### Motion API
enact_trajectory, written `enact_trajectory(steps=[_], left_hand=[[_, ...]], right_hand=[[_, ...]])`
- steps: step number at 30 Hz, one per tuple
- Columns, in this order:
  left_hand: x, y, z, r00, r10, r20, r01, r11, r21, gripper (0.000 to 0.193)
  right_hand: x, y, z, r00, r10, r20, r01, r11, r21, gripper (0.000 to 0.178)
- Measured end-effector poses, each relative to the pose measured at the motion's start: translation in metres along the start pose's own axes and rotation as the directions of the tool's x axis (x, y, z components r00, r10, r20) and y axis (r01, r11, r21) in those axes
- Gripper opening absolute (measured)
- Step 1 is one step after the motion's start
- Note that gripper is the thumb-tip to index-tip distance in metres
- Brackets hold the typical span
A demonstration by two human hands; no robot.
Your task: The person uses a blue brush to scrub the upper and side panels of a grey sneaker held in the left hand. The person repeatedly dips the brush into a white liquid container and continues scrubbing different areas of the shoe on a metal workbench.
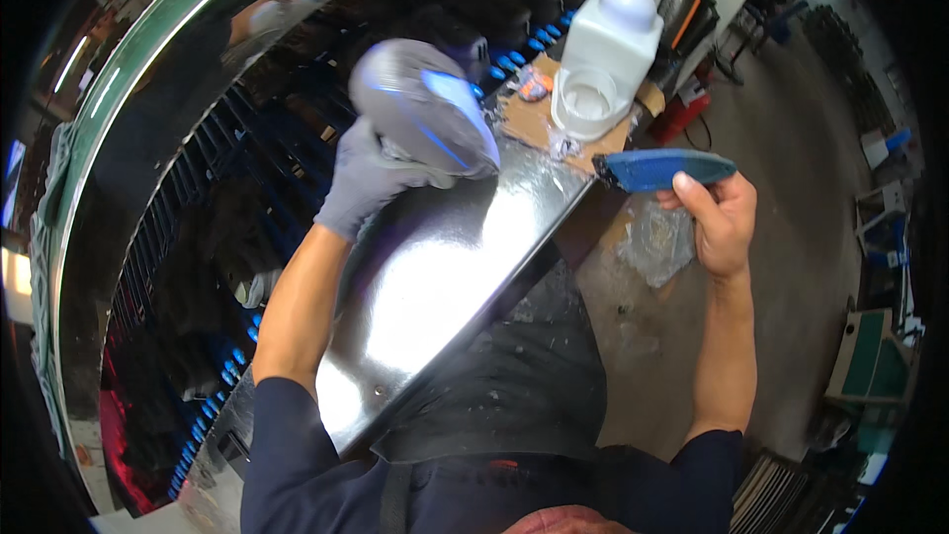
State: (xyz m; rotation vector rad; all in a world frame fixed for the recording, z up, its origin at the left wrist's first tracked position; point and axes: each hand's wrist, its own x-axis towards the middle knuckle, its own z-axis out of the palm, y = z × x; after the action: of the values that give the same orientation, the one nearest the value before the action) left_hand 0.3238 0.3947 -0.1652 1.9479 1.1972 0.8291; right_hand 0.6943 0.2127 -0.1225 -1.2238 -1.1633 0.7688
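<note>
My left hand [368, 176], in a grey glove, is closed around a grey shoe-like piece [400, 104], rounded at one end and smeared by motion, above the shiny metal ledge. Bright bluish light falls on one side of it. At the right, my bare right hand [720, 222] pinches the flat blue handle of a brush [667, 169]. Its short dark bristles point left, close to the cardboard's edge. Just beyond the brush stands a white plastic bottle [610, 54] with a pointed spout on top and a round open cup low on its front.
The bottle rests on stained cardboard [534, 124] at the end of the metal ledge [435, 287]. A dark, slatted machine bed [227, 153] with blue-lit spots runs along the left under a green-edged hood [138, 35]. A dark bottle [684, 15] stands behind; a clear plastic bag [657, 242] lies below right.
</note>
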Motion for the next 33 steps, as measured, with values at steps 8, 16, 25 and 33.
enact_trajectory(steps=[8,16,25,33], left_hand=[[-0.096,-0.036,0.024,0.989,-0.086,0.124,0.148,0.403,-0.903,0.067],[-0.088,-0.043,0.007,0.928,0.170,0.332,0.351,-0.097,-0.932,0.078],[-0.113,0.022,0.041,0.966,-0.093,0.241,0.250,0.113,-0.962,0.094],[-0.111,-0.029,0.017,0.911,-0.100,0.400,0.405,0.037,-0.913,0.091]], right_hand=[[-0.001,0.071,0.027,0.982,0.140,-0.128,-0.082,0.922,0.378,0.017],[-0.002,0.085,0.029,0.974,0.148,-0.169,-0.072,0.918,0.389,0.019],[0.026,0.094,0.023,0.957,0.066,-0.282,0.007,0.968,0.250,0.023],[0.111,0.064,0.020,0.992,-0.088,-0.094,0.008,0.767,-0.641,0.016]])
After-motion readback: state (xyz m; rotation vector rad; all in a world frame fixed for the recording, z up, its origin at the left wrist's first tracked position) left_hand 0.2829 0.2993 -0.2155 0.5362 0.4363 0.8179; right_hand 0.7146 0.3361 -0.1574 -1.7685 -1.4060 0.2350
